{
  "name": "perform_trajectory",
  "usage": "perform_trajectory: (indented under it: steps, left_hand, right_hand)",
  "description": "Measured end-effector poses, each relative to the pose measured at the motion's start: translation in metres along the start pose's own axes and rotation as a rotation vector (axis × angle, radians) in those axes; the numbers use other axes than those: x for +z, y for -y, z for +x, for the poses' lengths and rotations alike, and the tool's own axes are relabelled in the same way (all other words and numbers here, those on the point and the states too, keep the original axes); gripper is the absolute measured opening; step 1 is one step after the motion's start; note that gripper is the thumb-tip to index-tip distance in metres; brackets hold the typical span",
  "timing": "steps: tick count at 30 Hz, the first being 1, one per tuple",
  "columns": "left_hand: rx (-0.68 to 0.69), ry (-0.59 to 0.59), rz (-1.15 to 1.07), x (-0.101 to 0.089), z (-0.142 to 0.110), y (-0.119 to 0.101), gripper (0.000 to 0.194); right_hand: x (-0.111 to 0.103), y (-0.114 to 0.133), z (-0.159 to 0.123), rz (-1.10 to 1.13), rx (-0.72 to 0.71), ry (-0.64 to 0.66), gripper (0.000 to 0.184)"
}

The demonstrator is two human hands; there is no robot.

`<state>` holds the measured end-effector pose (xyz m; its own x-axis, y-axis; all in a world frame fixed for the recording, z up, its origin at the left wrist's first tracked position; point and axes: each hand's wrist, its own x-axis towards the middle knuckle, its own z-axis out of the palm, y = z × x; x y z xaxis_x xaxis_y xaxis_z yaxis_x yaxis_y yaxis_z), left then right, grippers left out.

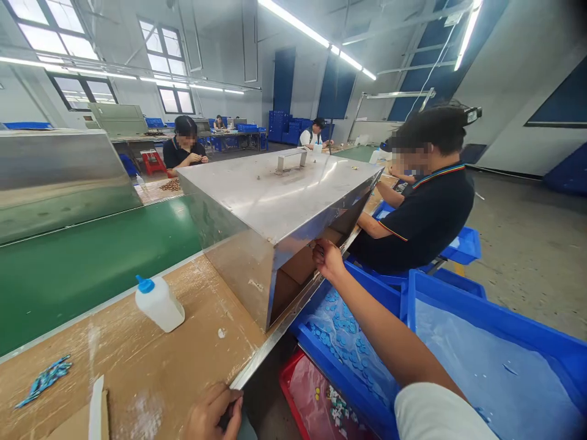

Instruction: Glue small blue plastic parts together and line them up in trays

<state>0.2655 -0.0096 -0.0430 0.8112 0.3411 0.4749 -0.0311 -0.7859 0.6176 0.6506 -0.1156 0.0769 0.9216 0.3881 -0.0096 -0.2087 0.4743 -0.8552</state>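
Observation:
My right hand reaches forward to the open side of a big stainless steel box on the workbench. Its fingers are curled at the box's lower edge, and what they hold, if anything, is hidden. My left hand rests at the near edge of the bench, fingers curled round the metal rim. A white squeeze bottle with a blue cap lies on the cardboard-covered bench top to the left of the box.
A green conveyor belt runs behind the bench. Blue bins with plastic liners and small blue parts sit below on the right, a red bin under them. A seated person in a dark shirt works beside the box. Small blue pieces lie at the left.

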Motion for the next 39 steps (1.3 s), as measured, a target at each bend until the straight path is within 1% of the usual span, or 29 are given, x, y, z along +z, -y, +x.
perform_trajectory:
  steps: [1, 3, 5, 6, 7, 8, 10, 11, 12, 13, 14, 15, 17, 20, 22, 24, 25, 26, 27, 28, 30, 31, 32, 33, 34, 35, 36, 38, 39]
  left_hand:
    - [-0.058, -0.056, -0.051, -0.003, 0.0, -0.007, 0.009]
    - [-0.163, -0.198, -0.157, -0.009, -0.001, -0.025, 0.011]
    - [-0.369, -0.389, -0.31, -0.014, -0.003, -0.048, 0.014]
    - [-0.495, -0.459, -0.439, -0.017, -0.005, -0.06, 0.018]
    - [-0.63, -0.505, -0.62, -0.02, -0.006, -0.072, 0.022]
    - [-0.746, -0.53, -0.854, -0.022, -0.007, -0.084, 0.026]
    - [-0.865, -0.537, -1.381, -0.028, -0.008, -0.101, 0.036]
    - [-0.908, -0.548, -1.576, -0.031, -0.009, -0.107, 0.037]
    - [-0.935, -0.597, -1.704, -0.035, -0.01, -0.11, 0.034]
    - [-0.962, -0.68, -1.79, -0.04, -0.013, -0.112, 0.032]
    - [-0.991, -0.772, -1.854, -0.045, -0.018, -0.111, 0.03]
    - [-0.987, -0.854, -1.906, -0.05, -0.024, -0.11, 0.03]
    - [-0.966, -0.975, -1.979, -0.062, -0.038, -0.105, 0.031]
    - [-0.947, -1.087, -2.014, -0.078, -0.061, -0.099, 0.031]
    - [-0.931, -1.122, -2.015, -0.089, -0.072, -0.096, 0.028]
    - [-0.888, -1.147, -2.002, -0.098, -0.079, -0.095, 0.025]
    - [-0.853, -1.161, -1.986, -0.103, -0.081, -0.094, 0.023]
    - [-0.814, -1.179, -1.967, -0.108, -0.083, -0.094, 0.023]
    - [-0.775, -1.197, -1.947, -0.113, -0.085, -0.094, 0.023]
    - [-0.737, -1.208, -1.937, -0.118, -0.087, -0.094, 0.024]
    - [-0.673, -1.233, -1.948, -0.127, -0.093, -0.094, 0.027]
    - [-0.647, -1.241, -1.952, -0.13, -0.096, -0.094, 0.028]
    - [-0.626, -1.248, -1.956, -0.133, -0.099, -0.094, 0.03]
    - [-0.61, -1.252, -1.955, -0.135, -0.103, -0.094, 0.03]
    - [-0.604, -1.257, -1.95, -0.136, -0.107, -0.093, 0.031]
    - [-0.607, -1.266, -1.941, -0.137, -0.111, -0.093, 0.032]
    - [-0.616, -1.277, -1.929, -0.138, -0.115, -0.092, 0.032]
    - [-0.642, -1.299, -1.888, -0.138, -0.121, -0.092, 0.036]
    - [-0.654, -1.3, -1.866, -0.139, -0.124, -0.092, 0.038]
  right_hand:
    - [0.006, 0.002, -0.022, -0.01, -0.019, 0.023, 0.032]
    - [0.019, 0.002, -0.072, -0.097, -0.152, 0.097, 0.037]
    - [0.032, -0.003, -0.126, -0.259, -0.308, 0.211, 0.038]
    - [0.039, -0.008, -0.154, -0.37, -0.372, 0.306, 0.038]
    - [0.046, -0.015, -0.18, -0.481, -0.423, 0.426, 0.037]
    - [0.053, -0.024, -0.205, -0.573, -0.484, 0.569, 0.035]
    - [0.069, -0.047, -0.247, -0.686, -0.575, 0.856, 0.026]
    - [0.077, -0.061, -0.265, -0.705, -0.624, 0.967, 0.023]
    - [0.087, -0.075, -0.28, -0.724, -0.687, 1.039, 0.019]
    - [0.096, -0.089, -0.293, -0.739, -0.76, 1.096, 0.014]
    - [0.106, -0.102, -0.305, -0.751, -0.827, 1.132, 0.011]
    - [0.115, -0.114, -0.315, -0.764, -0.884, 1.154, 0.01]
    - [0.13, -0.133, -0.332, -0.779, -0.949, 1.186, 0.014]
    - [0.146, -0.149, -0.35, -0.754, -1.025, 1.191, 0.022]
    - [0.152, -0.152, -0.359, -0.704, -1.048, 1.204, 0.025]
    - [0.156, -0.152, -0.367, -0.637, -0.992, 1.208, 0.024]
    - [0.158, -0.151, -0.37, -0.598, -0.915, 1.193, 0.021]
    - [0.16, -0.149, -0.372, -0.551, -0.795, 1.151, 0.017]
    - [0.162, -0.147, -0.374, -0.494, -0.628, 1.085, 0.015]
    - [0.164, -0.144, -0.375, -0.43, -0.428, 1.001, 0.017]
    - [0.168, -0.138, -0.376, -0.293, -0.006, 0.855, 0.028]
    - [0.17, -0.135, -0.377, -0.234, 0.173, 0.825, 0.032]
    - [0.17, -0.133, -0.378, -0.188, 0.314, 0.836, 0.034]
    - [0.169, -0.133, -0.379, -0.163, 0.419, 0.876, 0.035]
    - [0.167, -0.133, -0.381, -0.154, 0.484, 0.923, 0.036]
    - [0.164, -0.134, -0.384, -0.156, 0.507, 0.968, 0.036]
    - [0.161, -0.136, -0.387, -0.166, 0.49, 1.002, 0.036]
    - [0.155, -0.14, -0.392, -0.217, 0.349, 1.048, 0.032]
    - [0.154, -0.141, -0.394, -0.254, 0.224, 1.08, 0.028]
